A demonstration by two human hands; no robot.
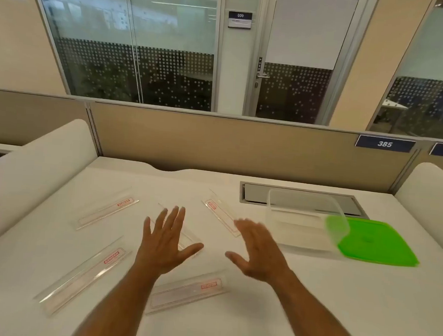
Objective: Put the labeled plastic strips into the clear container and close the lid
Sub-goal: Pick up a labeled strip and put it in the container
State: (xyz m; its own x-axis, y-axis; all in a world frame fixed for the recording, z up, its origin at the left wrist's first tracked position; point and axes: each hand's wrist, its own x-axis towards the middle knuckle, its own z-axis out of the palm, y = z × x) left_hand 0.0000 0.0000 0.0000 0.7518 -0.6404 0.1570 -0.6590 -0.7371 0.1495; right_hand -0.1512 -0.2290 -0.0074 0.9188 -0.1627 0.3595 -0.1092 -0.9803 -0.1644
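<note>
The left hand (165,239) hovers with fingers spread and straight, holding nothing, above a strip (187,238) that lies partly hidden under it. The right hand (257,250) is likewise flat and empty, fingers together and thumb out, its fingertips near the end of a second strip (221,213). Three more strips lie flat on the white worktop (311,294): one far left (107,208), one near left (84,276), one nearest the person between the forearms (186,292). To the right stands the clear container (303,222), open, its corner resting on the green lid (379,242) beside it. No strip is in the container yet, so the job appears to be at its start, with picking up the first strips as the step in hand. The strips are thin, clear and lie flush, so each is probably best lifted by its long edges or slid to tip an end up. They look longer than the container, so they may have to go in diagonally or on edge before the lid will seat.
</note>
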